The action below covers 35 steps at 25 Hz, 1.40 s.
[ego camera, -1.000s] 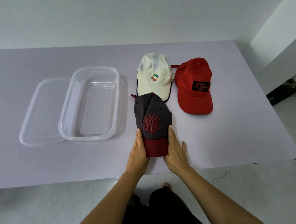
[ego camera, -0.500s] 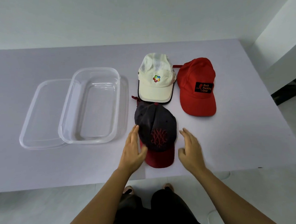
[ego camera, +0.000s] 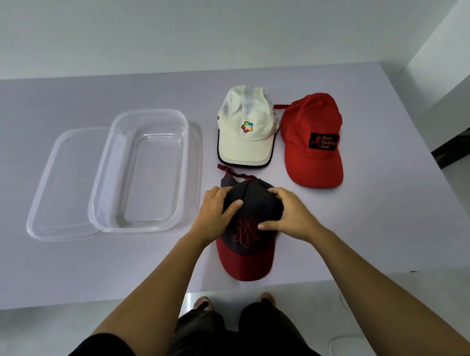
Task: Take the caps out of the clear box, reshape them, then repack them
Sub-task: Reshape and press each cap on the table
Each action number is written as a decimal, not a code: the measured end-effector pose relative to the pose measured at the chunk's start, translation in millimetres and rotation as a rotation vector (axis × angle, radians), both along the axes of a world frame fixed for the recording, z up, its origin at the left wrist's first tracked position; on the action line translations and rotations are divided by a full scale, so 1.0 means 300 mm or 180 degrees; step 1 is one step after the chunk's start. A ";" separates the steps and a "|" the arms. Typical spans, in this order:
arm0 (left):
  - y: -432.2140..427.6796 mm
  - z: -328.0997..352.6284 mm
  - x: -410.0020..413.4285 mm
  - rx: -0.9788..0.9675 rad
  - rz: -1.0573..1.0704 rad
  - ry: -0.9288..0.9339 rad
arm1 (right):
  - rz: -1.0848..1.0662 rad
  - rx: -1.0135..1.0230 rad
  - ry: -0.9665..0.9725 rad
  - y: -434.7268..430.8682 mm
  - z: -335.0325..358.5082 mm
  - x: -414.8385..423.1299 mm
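Note:
A dark grey cap with a red brim (ego camera: 249, 248) lies near the table's front edge, brim toward me. My left hand (ego camera: 215, 214) grips the left side of its crown, and my right hand (ego camera: 291, 215) grips the right side, fingers curled over the fabric. Behind it lie a white cap (ego camera: 246, 133) with a coloured logo and a red cap (ego camera: 313, 142) with a black patch. The clear box (ego camera: 142, 171) stands empty to the left, its rim overlapping the clear lid (ego camera: 61, 185).
The pale purple table (ego camera: 381, 210) ends close to the dark cap's brim at the front. A white wall runs behind the table, and the floor drops away on the right.
Both hands left the brim's sides, opened briefly beside the cap, then moved up onto the crown and took hold of it. The cap sits slightly nearer the front edge.

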<state>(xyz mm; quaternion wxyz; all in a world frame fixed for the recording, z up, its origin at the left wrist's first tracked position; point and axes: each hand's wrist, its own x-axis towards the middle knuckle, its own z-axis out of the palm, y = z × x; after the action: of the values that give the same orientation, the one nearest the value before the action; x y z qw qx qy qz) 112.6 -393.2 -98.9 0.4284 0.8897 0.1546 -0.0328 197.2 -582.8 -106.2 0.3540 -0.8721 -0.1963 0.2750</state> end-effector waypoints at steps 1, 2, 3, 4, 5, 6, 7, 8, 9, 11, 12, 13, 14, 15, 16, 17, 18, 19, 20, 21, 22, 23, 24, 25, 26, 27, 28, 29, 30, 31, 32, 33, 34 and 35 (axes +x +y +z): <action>0.010 0.008 0.002 -0.0019 -0.0038 -0.0064 | 0.0042 0.0014 0.0085 -0.001 0.004 0.006; 0.020 0.016 0.003 -0.0043 -0.0091 -0.0135 | 0.0073 0.0066 0.0167 -0.004 0.014 0.011; 0.030 0.024 0.003 -0.0030 -0.0186 -0.0198 | 0.0099 0.0117 0.0197 -0.006 0.024 0.013; 0.036 0.037 0.002 -0.0020 -0.0317 -0.0230 | 0.0129 0.0170 0.0161 -0.005 0.040 0.014; 0.043 0.044 0.004 -0.0054 -0.0448 -0.0189 | 0.0159 0.0212 0.0120 -0.003 0.056 0.014; 0.045 0.061 0.006 -0.0188 -0.0547 -0.0121 | 0.0178 0.0285 0.0149 0.000 0.072 0.015; 0.046 0.070 0.008 -0.0405 -0.0578 -0.0004 | 0.0189 0.0373 0.0245 0.004 0.084 0.014; 0.047 0.077 0.009 -0.0627 -0.0588 0.0102 | 0.0200 0.0446 0.0352 0.005 0.093 0.013; 0.051 0.080 0.013 -0.0872 -0.0569 0.0190 | 0.0202 0.0491 0.0417 0.005 0.100 0.014; 0.058 0.078 0.016 -0.1445 -0.0456 0.0318 | 0.0188 0.0511 0.0419 0.007 0.108 0.016; 0.058 0.082 0.017 -0.1617 -0.0368 0.0369 | 0.0210 0.0508 0.0415 0.008 0.112 0.020; 0.059 0.082 0.023 -0.1584 -0.0259 0.0408 | 0.0259 0.0490 0.0433 0.007 0.114 0.023; 0.059 0.084 0.031 -0.1370 -0.0137 0.0398 | 0.0325 0.0509 0.0460 0.007 0.113 0.026; 0.061 0.081 0.038 -0.1145 -0.0005 0.0353 | 0.0337 0.0571 0.0493 0.004 0.106 0.029; 0.063 0.083 0.045 -0.1016 0.0134 0.0279 | 0.0266 0.0676 0.0524 -0.001 0.097 0.033; 0.068 0.079 0.051 -0.0999 0.0255 0.0232 | 0.0053 0.0806 0.0562 -0.005 0.091 0.038; 0.077 0.074 0.052 -0.1013 0.0314 0.0216 | -0.0192 0.0875 0.0572 -0.011 0.086 0.044; 0.088 0.065 0.051 -0.1014 0.0335 0.0228 | -0.0362 0.0796 0.0495 -0.019 0.081 0.052; 0.099 0.053 0.047 -0.1007 0.0349 0.0258 | -0.0388 0.0605 0.0312 -0.026 0.075 0.060; 0.106 0.041 0.046 -0.1006 0.0391 0.0280 | -0.0319 0.0412 0.0165 -0.031 0.064 0.067; 0.107 0.032 0.045 -0.1003 0.0464 0.0277 | -0.0222 0.0295 0.0122 -0.034 0.052 0.071; 0.101 0.025 0.048 -0.0995 0.0535 0.0255 | -0.0163 0.0231 0.0171 -0.033 0.040 0.067; 0.090 0.020 0.052 -0.0989 0.0589 0.0230 | -0.0104 0.0189 0.0264 -0.027 0.033 0.059; 0.078 0.018 0.057 -0.1003 0.0622 0.0217 | -0.0049 0.0153 0.0350 -0.019 0.022 0.052; 0.066 0.019 0.061 -0.1006 0.0647 0.0213 | 0.0000 0.0147 0.0378 -0.008 0.013 0.047; 0.058 0.017 0.066 -0.0983 0.0676 0.0192 | 0.0016 0.0166 0.0360 0.001 0.006 0.045; 0.054 0.018 0.071 -0.0903 0.0707 0.0164 | -0.0054 0.0212 0.0320 0.011 0.003 0.046; 0.055 0.018 0.076 -0.0774 0.0740 0.0122 | -0.0200 0.0247 0.0256 0.020 0.000 0.052; 0.058 0.018 0.079 -0.0639 0.0762 0.0081 | -0.0362 0.0282 0.0188 0.028 0.000 0.060; 0.063 0.017 0.084 -0.0541 0.0783 0.0047 | -0.0497 0.0318 0.0147 0.035 0.000 0.069; 0.066 0.019 0.088 -0.0491 0.0818 0.0029 | -0.0562 0.0363 0.0138 0.042 -0.001 0.077; 0.069 0.021 0.092 -0.0478 0.0856 0.0022 | -0.0562 0.0409 0.0144 0.050 -0.002 0.079; 0.071 0.022 0.096 -0.0476 0.0866 0.0040 | -0.0533 0.0442 0.0150 0.055 -0.003 0.079; 0.074 0.021 0.100 -0.0469 0.0843 0.0068 | -0.0513 0.0442 0.0138 0.057 -0.005 0.079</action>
<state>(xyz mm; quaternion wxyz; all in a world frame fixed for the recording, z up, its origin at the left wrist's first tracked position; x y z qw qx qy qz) 142.6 -371.1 -92.7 0.4914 0.8272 0.2723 0.0032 220.9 -565.6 -107.7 0.4388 -0.8522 -0.1364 0.2501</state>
